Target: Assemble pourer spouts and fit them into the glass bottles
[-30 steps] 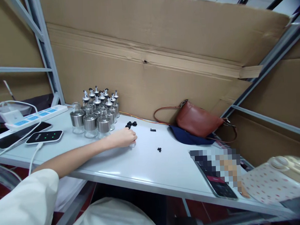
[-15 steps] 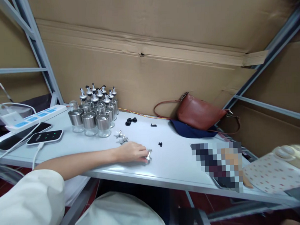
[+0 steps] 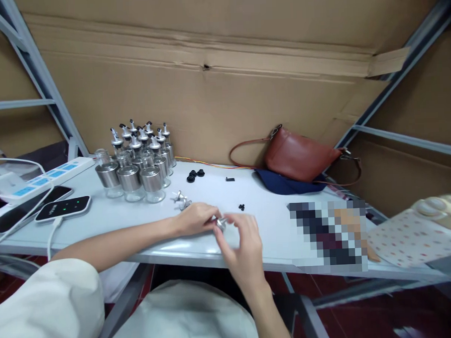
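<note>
Close to the table's front edge, my left hand [image 3: 198, 218] grips a silver bottle pourer spout [image 3: 221, 223] between thumb and fingers. From the other side my right hand [image 3: 244, 243] pinches the same spout, its thumb below and index finger above. Just behind my left hand lie loose silver pourer spouts [image 3: 182, 201]. Farther back are several black rubber stoppers [image 3: 194, 175], and tiny black pieces [image 3: 241, 207] lie beyond my right hand. Glass bottles with steel sleeves [image 3: 129, 179] stand at the left; those in front have no spouts, while those behind carry pourers.
At the left are a power strip [image 3: 50, 177], a phone [image 3: 33, 210] and a white-edged device with green lights [image 3: 64, 208], with cables. A brown bag [image 3: 301, 155] rests on a dark blue cap [image 3: 282, 182]. A small black part [image 3: 230, 179] lies mid-table; cardboard [image 3: 215, 104] walls the back.
My right hand has come in from outside the view and taken hold of the pourer spout. My left hand keeps its grip on it. The camera view has shifted slightly.
</note>
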`<state>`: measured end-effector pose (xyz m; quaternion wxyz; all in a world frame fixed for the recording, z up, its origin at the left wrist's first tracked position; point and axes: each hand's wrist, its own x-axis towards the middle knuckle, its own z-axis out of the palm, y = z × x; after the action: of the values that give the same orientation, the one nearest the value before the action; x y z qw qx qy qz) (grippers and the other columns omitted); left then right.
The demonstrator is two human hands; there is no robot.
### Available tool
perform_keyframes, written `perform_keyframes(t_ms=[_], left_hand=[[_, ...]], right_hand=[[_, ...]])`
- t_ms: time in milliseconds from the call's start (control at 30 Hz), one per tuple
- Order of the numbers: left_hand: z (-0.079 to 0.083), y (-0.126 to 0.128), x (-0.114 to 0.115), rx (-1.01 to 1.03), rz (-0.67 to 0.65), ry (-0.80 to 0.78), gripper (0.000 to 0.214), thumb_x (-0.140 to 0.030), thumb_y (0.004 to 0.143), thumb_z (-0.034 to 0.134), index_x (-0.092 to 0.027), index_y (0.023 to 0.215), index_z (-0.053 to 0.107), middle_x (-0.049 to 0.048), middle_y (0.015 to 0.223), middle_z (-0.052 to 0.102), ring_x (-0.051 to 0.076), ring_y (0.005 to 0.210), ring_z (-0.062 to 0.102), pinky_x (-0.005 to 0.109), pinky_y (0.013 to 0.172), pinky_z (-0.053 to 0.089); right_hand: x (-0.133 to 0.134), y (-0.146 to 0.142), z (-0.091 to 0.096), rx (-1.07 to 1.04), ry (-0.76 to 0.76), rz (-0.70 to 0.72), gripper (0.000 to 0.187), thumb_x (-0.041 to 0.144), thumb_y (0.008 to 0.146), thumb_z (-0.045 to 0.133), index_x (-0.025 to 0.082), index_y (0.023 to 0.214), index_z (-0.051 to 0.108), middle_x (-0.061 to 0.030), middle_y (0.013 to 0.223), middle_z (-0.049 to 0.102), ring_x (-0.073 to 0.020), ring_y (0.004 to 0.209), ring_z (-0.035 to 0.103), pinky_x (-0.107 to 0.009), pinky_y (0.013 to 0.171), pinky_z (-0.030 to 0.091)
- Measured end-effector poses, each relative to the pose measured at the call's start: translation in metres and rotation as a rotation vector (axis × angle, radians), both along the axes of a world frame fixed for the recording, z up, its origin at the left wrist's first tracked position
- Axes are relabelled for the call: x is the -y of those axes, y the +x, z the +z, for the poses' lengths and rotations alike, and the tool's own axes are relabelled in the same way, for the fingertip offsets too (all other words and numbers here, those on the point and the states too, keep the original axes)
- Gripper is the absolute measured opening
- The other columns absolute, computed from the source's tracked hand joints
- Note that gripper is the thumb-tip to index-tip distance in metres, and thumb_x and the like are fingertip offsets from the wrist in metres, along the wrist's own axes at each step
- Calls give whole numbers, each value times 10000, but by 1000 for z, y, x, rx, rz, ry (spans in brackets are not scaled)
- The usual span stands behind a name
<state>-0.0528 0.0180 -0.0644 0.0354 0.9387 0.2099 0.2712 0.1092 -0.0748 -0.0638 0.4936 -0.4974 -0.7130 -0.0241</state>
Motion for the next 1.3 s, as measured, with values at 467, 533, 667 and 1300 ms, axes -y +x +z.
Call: perform_keyframes(t_ms=[467,533,667,1300], left_hand=[[9,1,4,130,-119,-222,252,-254,922,458,-134,1136,512,83,959,602,129,765,587,246,718,513],[8,1,3,109,-146,-231,331,-329,914,513,-136,1183,514,80,937,585,144,789,582,263,746,515],[7,0,1,100,-141,-233,400,-402,897,543,-153,1210,539,94,994,579,161,861,594,274,791,510],[9,3,0,-46,-129,-18,349,-385,916,528,-145,1158,603,98,993,679,160,844,623,278,818,430]], right_hand=[[-28,12,-3,-345,-432,290,309,245,875,437,201,1049,689,-83,989,708,-220,910,647,-336,823,488],[-30,10,-1,-334,-433,279,317,225,871,425,200,1022,702,-76,928,711,-215,862,647,-329,798,486],[-34,11,3,-196,-437,225,286,215,836,460,194,924,731,-43,721,652,-186,667,574,-298,668,455],[-44,68,-20,227,-328,-158,407,308,892,475,202,1264,601,-104,894,564,-272,852,522,-427,804,442]])
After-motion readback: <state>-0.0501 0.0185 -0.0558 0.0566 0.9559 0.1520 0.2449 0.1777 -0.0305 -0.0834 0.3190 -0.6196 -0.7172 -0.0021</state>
